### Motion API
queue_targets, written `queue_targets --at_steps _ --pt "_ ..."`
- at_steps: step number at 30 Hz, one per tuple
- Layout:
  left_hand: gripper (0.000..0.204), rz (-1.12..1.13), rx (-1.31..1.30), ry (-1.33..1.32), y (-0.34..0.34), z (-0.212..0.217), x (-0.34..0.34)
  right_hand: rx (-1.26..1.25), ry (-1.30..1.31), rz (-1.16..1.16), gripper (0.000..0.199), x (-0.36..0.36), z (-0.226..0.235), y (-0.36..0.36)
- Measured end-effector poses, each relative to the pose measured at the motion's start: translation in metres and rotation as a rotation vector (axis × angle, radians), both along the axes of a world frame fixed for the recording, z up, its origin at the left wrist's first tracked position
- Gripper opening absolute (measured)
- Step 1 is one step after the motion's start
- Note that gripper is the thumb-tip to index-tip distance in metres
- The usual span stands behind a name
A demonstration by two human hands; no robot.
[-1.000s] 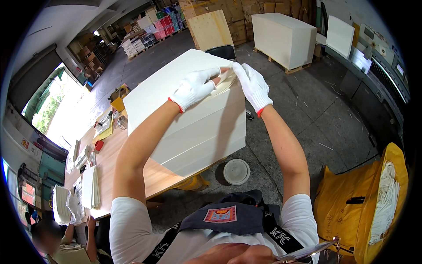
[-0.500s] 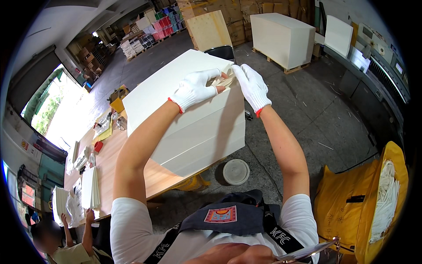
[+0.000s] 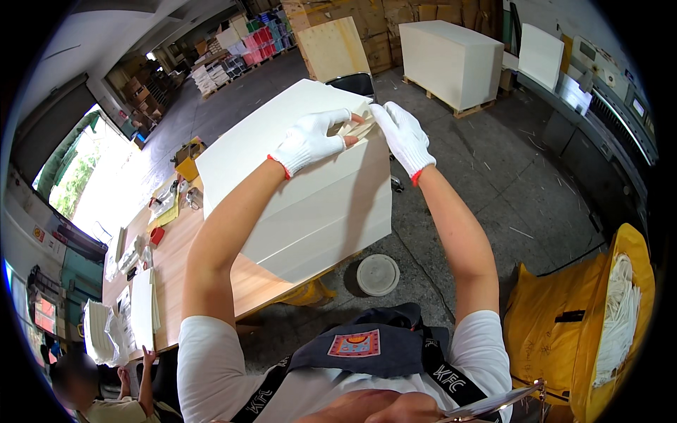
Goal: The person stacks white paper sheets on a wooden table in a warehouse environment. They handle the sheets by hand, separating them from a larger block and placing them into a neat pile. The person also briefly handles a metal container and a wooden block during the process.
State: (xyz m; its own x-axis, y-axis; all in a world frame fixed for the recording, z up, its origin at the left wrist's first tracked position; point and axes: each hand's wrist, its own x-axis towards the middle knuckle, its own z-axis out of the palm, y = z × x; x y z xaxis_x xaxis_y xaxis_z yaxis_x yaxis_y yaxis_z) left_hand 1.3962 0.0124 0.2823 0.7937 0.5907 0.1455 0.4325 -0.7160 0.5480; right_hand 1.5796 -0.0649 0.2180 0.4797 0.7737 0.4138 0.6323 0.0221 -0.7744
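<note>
A tall stack of large white paper sheets stands on the wooden table in front of me. My left hand, in a white knit glove with bare thumb and fingertip, grips lifted sheets at the far right corner. Those sheet corners bend up and fan apart between its thumb and finger. Across the corner, my right hand, also gloved, has its fingers together against the edges of the same sheets. Its fingertips are partly hidden behind the glove and paper.
The wooden table carries tools, tape and smaller paper stacks at left, where another person handles paper. A round lidded bucket stands below. A yellow bag of paper scraps is at right. Beyond are a palletised white stack and a machine.
My hands stay at the stack's corner, and the lifted sheets there have shifted slightly. The other person's hands have lowered to the small paper stack at left.
</note>
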Motion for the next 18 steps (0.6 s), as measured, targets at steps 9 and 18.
queue_targets --at_steps 9,18 --pt "0.038 -0.036 0.251 -0.047 0.001 -0.004 -0.004 -0.206 -0.428 -0.048 0.052 0.011 0.013 -0.023" --pt "0.031 -0.054 0.217 -0.009 0.003 -0.007 0.0 0.032 -0.513 0.01 0.038 0.007 0.012 -0.002"
